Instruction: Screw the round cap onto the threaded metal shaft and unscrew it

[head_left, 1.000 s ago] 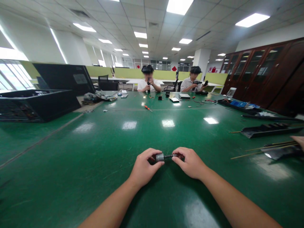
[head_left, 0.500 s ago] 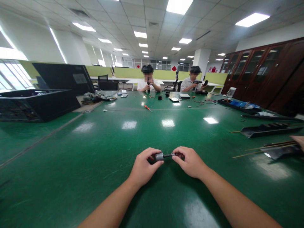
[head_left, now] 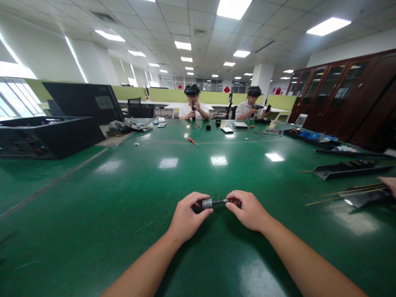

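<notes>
My left hand (head_left: 187, 216) is closed around a small grey metal cylinder (head_left: 207, 203), which looks like a little motor; its left end is hidden in the palm. A thin dark shaft (head_left: 219, 202) runs from the cylinder to the right. At the shaft's far end is a small metal fitting (head_left: 227, 200), pinched by the thumb and fingers of my right hand (head_left: 247, 210). Something reddish-brown shows under the right fingers, too covered to make out. Both hands are low over the green table (head_left: 123, 194), with the piece lying level between them.
An orange screwdriver (head_left: 192, 141) lies further back. At the left stands an open black computer case (head_left: 46, 138). On the right are black trays (head_left: 346, 169), thin rods (head_left: 337, 196) and another person's hand (head_left: 388, 183). Two people sit across the table among small parts.
The right hand has shifted very slightly to the right along with the shaft's end. My left hand stays in place on the cylinder.
</notes>
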`<state>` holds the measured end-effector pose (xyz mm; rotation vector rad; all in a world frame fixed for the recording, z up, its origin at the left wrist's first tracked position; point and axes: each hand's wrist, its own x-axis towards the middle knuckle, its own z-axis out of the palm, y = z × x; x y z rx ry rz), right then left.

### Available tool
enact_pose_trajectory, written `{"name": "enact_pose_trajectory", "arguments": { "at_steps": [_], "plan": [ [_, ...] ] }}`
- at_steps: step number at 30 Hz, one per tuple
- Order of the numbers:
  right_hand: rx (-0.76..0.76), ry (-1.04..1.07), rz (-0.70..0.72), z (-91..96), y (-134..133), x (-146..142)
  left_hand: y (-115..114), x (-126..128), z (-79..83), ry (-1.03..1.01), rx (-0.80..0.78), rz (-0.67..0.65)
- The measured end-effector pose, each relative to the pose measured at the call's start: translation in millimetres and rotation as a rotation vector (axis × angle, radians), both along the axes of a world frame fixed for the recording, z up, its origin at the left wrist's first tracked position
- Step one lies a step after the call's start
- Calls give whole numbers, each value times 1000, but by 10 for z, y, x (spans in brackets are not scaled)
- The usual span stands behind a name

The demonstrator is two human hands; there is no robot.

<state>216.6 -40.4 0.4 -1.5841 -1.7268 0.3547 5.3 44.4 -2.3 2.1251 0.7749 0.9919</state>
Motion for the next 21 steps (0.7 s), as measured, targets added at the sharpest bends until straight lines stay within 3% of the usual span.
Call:
{"name": "enact_pose_trajectory", "arguments": {
  "at_steps": [16,18,21],
  "plan": [
    [11,28,-34,1,-1,21,26,-19,-23,-11,-22,21],
    [27,93,-45,6,-1,32,26,-20,-19,-10,-26,29],
    [82,357,-86,-10,30,84,38,-26,-12,-6,-19,61]
  ]
}}
